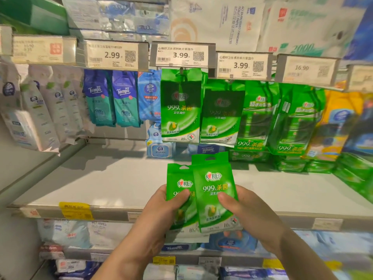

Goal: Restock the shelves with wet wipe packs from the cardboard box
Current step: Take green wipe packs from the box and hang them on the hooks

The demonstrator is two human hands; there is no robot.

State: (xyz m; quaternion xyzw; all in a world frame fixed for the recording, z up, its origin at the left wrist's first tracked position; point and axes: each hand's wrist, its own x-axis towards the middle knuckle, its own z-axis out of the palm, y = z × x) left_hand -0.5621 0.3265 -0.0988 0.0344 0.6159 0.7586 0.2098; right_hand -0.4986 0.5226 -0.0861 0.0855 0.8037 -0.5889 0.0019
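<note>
While two green wet wipe packs are held up in front of the middle shelf (121,178), each hand has a closed grip on one. The left hand (161,211) holds the left pack (178,184) with its thumb pressed across the printed front, and the right hand (248,209) holds the right pack (214,190) the same way, thumb on the front and fingers behind. The right pack overlaps the left one and stands a little higher; both are upright, hang holes at the top, just above the shelf's front edge.

Beyond them, identical green packs hang from pegs (180,106) under a price tag reading 3.99 (181,55), with a second row (221,114) just beside it under another 3.99 tag (241,65). Larger green multipacks (260,118) hang toward the right end. Toward the left end hang blue Tempo packs (112,98) beneath a 2.99 tag (113,55), and white packs (40,110) beyond those. A light blue wipe pack (160,149) sits at the back of the shelf. A yellow label (75,211) is fixed to the shelf's front edge at the left.
</note>
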